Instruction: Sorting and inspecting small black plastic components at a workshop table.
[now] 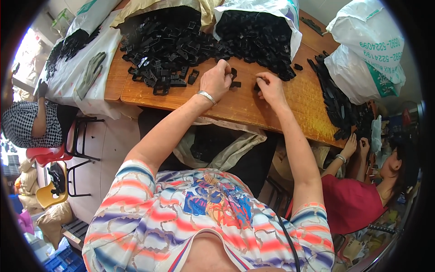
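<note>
Both hands are over the wooden table (pixel 247 106). My left hand (pixel 216 81), with a bracelet at its wrist, has its fingers closed on a small black plastic part (pixel 234 73) that sticks out on its right side. Beside it, another black part (pixel 236 84) lies on the wood. My right hand (pixel 272 89) pinches a small black piece (pixel 257 86), mostly hidden by the fingers. Ahead of my left hand spreads a large heap of black plastic clips (pixel 170 50). A second heap of small black parts (pixel 256 38) spills toward my right hand.
A white sack (pixel 369 50) stands at the far right beside long black strips (pixel 328 90). At right a co-worker in a red top (pixel 349 204) handles parts. A grey glove (pixel 92 75) lies on the left. Under the table edge an open sack (pixel 213 145) holds dark parts.
</note>
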`<action>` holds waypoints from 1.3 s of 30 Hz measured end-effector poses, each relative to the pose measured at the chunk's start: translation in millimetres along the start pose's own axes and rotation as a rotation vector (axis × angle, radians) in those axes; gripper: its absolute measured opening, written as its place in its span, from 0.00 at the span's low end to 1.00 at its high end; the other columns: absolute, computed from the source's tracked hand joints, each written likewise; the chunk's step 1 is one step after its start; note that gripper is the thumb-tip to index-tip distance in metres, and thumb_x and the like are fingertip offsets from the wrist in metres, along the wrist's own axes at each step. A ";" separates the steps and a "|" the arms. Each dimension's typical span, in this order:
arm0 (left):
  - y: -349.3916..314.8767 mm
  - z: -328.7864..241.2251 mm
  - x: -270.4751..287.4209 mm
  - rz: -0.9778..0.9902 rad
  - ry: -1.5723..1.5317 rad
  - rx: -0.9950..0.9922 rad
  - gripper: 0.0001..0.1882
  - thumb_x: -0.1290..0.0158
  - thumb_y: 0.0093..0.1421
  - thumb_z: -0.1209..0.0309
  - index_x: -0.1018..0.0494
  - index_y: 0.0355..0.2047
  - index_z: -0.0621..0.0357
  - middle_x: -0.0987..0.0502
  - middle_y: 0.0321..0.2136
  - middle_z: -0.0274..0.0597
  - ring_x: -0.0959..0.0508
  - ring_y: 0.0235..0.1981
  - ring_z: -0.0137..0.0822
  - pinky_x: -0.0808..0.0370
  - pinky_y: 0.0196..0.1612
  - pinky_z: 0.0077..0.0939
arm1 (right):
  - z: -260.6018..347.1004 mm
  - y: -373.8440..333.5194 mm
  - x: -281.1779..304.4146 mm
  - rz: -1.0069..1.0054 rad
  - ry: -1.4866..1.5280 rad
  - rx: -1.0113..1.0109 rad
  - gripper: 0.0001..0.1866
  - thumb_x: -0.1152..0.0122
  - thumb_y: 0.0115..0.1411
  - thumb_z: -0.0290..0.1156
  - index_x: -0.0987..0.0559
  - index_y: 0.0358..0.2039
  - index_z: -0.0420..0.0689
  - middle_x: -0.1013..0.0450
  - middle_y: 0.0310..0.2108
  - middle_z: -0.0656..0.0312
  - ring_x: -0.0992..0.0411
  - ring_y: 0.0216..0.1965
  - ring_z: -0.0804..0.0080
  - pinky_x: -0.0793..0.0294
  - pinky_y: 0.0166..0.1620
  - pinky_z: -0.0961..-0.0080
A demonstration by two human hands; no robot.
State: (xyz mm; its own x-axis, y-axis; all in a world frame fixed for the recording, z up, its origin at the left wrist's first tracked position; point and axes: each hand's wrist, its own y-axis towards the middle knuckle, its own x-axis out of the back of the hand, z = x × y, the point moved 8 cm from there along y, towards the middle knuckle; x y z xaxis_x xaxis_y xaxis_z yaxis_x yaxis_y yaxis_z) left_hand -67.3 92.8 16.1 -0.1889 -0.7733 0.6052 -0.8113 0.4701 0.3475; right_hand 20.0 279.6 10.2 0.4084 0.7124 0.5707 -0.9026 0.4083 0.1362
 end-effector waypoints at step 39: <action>6.5 -13.7 -11.6 0.314 0.252 0.031 0.31 0.37 0.52 0.55 0.31 0.52 0.58 0.26 0.49 0.52 0.24 0.50 0.51 0.27 0.52 0.40 | 30.3 -57.3 -2.2 -0.056 -0.513 0.130 0.14 0.31 0.54 0.34 0.19 0.38 0.41 0.25 0.38 0.52 0.24 0.38 0.51 0.24 0.42 0.62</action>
State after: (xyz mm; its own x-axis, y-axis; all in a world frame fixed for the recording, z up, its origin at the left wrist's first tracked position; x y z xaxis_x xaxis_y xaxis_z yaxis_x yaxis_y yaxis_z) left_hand -62.8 110.7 21.2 -0.2921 -0.4637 0.8364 -0.7524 0.6514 0.0984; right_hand 66.7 237.4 25.7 0.3666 0.3072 0.8782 -0.9041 0.3405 0.2583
